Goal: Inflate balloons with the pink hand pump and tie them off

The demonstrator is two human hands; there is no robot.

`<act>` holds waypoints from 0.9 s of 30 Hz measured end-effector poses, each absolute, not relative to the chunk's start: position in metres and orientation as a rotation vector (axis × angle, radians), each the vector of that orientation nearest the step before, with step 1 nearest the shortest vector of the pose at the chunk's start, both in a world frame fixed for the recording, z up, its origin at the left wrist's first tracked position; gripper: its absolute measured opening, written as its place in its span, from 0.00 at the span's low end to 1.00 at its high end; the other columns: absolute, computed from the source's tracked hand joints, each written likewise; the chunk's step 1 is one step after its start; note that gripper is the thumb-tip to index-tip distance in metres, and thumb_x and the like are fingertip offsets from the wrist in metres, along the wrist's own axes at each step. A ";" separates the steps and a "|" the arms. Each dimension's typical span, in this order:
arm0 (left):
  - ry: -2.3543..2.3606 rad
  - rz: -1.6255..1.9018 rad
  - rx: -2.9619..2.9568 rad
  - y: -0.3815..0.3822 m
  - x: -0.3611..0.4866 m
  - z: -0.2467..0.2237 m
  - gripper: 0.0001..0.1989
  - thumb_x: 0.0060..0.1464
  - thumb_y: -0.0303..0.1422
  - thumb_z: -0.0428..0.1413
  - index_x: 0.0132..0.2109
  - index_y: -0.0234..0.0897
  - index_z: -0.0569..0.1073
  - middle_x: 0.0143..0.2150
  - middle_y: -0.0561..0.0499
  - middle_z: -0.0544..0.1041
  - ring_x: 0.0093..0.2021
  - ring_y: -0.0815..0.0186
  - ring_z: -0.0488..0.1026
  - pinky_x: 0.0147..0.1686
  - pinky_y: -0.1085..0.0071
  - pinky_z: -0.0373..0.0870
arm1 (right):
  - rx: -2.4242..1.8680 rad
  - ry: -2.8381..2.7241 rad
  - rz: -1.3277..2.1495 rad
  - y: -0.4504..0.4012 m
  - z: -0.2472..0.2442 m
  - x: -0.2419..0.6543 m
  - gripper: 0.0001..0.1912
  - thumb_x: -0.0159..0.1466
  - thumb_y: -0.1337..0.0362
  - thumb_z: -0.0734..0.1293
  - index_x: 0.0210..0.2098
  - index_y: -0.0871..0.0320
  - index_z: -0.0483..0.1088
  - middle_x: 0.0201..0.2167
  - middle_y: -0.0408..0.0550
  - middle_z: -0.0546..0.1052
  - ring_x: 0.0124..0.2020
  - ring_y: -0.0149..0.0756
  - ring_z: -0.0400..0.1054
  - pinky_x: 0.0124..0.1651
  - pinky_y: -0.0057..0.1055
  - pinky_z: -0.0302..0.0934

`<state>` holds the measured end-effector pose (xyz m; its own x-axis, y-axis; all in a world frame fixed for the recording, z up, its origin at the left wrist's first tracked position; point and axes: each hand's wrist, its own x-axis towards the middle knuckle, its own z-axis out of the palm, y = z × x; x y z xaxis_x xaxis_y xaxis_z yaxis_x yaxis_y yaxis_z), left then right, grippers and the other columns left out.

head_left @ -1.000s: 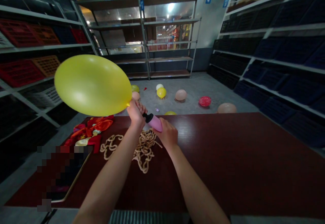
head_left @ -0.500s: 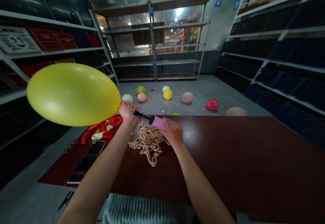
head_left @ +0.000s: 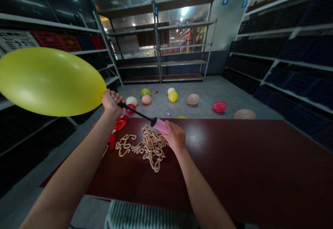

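A large yellow balloon [head_left: 53,81] bulges out at the far left. My left hand [head_left: 112,101] is closed round the balloon's neck and the black end of a hand balloon pump [head_left: 161,126]. The pump has a pink barrel, and its long black rod [head_left: 139,113] is drawn out between my hands. Wrapped round the pink barrel, my right hand [head_left: 176,135] grips its other end. Below the pump, a heap of beige chain-like links [head_left: 153,147] lies on the dark red table [head_left: 234,159].
Red and orange flat pieces [head_left: 120,124] lie at the table's left, partly behind my left arm. Several balloons rest on the floor beyond, including a red one [head_left: 220,106] and a yellow one [head_left: 173,96]. Metal shelves [head_left: 182,62] stand behind; dark crates [head_left: 293,80] fill the right racks.
My left hand has moved left and slightly up with the balloon, drawing more of the pump's black rod out. My right hand has stayed nearly in place on the barrel.
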<state>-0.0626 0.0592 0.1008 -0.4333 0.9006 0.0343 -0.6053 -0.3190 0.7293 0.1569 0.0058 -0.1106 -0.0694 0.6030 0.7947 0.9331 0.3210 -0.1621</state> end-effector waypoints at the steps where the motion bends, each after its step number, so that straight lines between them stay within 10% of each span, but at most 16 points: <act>1: 0.789 1.906 0.579 0.060 -0.059 0.102 0.22 0.65 0.28 0.43 0.22 0.37 0.47 0.14 0.59 0.45 0.12 0.74 0.44 0.15 0.74 0.48 | -1.385 -1.750 -0.482 0.006 -0.112 0.155 0.21 0.62 0.58 0.72 0.53 0.56 0.69 0.36 0.46 0.80 0.36 0.37 0.71 0.39 0.33 0.56; 27: 0.789 1.798 0.533 0.067 0.037 0.008 0.24 0.66 0.30 0.43 0.19 0.39 0.52 0.12 0.59 0.49 0.10 0.73 0.47 0.12 0.75 0.50 | -1.444 -1.753 -0.426 0.006 -0.117 0.167 0.23 0.61 0.56 0.73 0.52 0.57 0.71 0.37 0.46 0.80 0.36 0.38 0.74 0.38 0.31 0.57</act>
<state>0.0370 0.0674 0.0077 -0.3481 0.9374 -0.0112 -0.6432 -0.2302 0.7302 0.1670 0.0061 -0.1171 -0.0202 0.6576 0.7531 0.9300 0.2889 -0.2272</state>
